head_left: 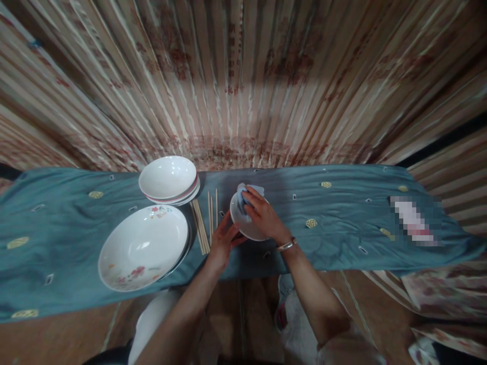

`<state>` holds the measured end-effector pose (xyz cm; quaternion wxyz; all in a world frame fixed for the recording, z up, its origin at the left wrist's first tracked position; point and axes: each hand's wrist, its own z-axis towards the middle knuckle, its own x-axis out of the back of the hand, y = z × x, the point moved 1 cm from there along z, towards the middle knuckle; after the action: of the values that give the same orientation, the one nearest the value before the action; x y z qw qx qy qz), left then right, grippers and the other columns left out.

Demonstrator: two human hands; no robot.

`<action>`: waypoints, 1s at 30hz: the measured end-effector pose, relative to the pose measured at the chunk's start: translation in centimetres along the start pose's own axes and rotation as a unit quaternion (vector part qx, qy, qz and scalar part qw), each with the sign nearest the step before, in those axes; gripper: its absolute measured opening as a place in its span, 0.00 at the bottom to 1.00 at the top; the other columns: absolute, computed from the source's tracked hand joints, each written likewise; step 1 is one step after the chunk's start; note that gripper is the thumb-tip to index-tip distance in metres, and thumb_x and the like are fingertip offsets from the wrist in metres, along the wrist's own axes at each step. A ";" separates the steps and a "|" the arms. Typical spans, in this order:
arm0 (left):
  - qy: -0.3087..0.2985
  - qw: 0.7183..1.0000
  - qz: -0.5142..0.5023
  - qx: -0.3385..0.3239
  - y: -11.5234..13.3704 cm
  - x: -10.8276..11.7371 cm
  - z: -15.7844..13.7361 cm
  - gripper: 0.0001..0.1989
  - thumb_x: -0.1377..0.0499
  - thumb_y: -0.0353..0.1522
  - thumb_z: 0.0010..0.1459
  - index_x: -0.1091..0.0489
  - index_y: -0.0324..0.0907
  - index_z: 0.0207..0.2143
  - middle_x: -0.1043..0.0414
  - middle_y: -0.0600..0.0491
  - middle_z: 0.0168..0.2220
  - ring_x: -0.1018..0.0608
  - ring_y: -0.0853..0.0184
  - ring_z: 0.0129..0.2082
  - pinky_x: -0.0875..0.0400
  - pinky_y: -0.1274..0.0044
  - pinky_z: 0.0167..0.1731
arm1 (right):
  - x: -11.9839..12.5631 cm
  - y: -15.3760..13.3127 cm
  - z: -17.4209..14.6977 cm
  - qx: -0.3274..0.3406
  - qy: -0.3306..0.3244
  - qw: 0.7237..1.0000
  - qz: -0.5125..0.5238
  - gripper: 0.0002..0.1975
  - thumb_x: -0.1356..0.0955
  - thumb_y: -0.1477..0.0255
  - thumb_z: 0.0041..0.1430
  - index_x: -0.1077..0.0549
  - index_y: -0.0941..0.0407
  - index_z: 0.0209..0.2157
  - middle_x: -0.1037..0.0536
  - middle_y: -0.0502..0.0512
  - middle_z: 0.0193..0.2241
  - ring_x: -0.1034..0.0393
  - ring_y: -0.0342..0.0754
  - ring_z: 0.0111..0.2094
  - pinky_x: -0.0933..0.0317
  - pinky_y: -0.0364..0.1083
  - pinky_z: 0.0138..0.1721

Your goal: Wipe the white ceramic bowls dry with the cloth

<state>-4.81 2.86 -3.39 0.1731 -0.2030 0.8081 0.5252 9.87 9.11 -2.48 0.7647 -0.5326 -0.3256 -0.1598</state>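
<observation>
A small white bowl is held tilted just above or on the table, in front of me; I cannot tell whether it touches the cloth below. My left hand grips its left lower rim, thumb on the near side and fingers underneath. Inside the bowl, my right hand presses a light blue cloth against the upper left wall, fingers closed over it. Several wooden chopsticks lie left of the bowl, a few of them slightly apart from the rest.
A large flowered white bowl, apparently stacked on another, stands at the left. Behind it is a stack of white bowls. A blurred-out packet lies far right on the teal tablecloth. A pleated curtain hangs behind the table.
</observation>
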 end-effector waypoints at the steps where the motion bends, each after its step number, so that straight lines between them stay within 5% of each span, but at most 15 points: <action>1: 0.003 1.000 -0.001 0.000 0.0 0.0 0.0 0.39 0.30 0.38 0.46 0.37 0.44 0.60 0.24 0.46 0.49 0.19 0.59 0.41 0.21 0.68 0.38 | 0.0 -0.2 0.1 0.008 -0.006 1.000 0.027 0.22 0.40 0.71 0.66 0.36 0.55 0.61 0.41 0.60 0.65 0.48 0.50 0.66 0.54 0.53 0.66; 15: 0.005 1.000 -0.007 0.003 -0.1 0.0 0.3 0.36 0.29 0.41 0.43 0.33 0.42 0.55 0.22 0.47 0.43 0.19 0.62 0.36 0.22 0.73 0.34 | 1.7 -1.9 -0.8 0.002 -0.128 0.940 0.316 0.15 0.36 0.63 0.66 0.23 0.53 0.47 0.31 0.54 0.58 0.39 0.47 0.61 0.49 0.48 0.63; 30: -0.011 1.000 -0.017 0.021 0.1 0.4 0.5 0.43 0.33 0.48 0.45 0.39 0.39 0.61 0.20 0.48 0.38 0.18 0.58 0.35 0.22 0.71 0.31 | 3.5 -1.4 -1.8 -0.050 -0.217 0.901 0.372 0.18 0.31 0.56 0.57 0.20 0.58 0.34 0.23 0.57 0.47 0.29 0.48 0.48 0.40 0.48 0.54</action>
<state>-5.19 3.34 -3.68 0.1951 -0.2075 0.8132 0.5075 12.22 7.29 0.46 0.6515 -0.6738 -0.2529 0.2400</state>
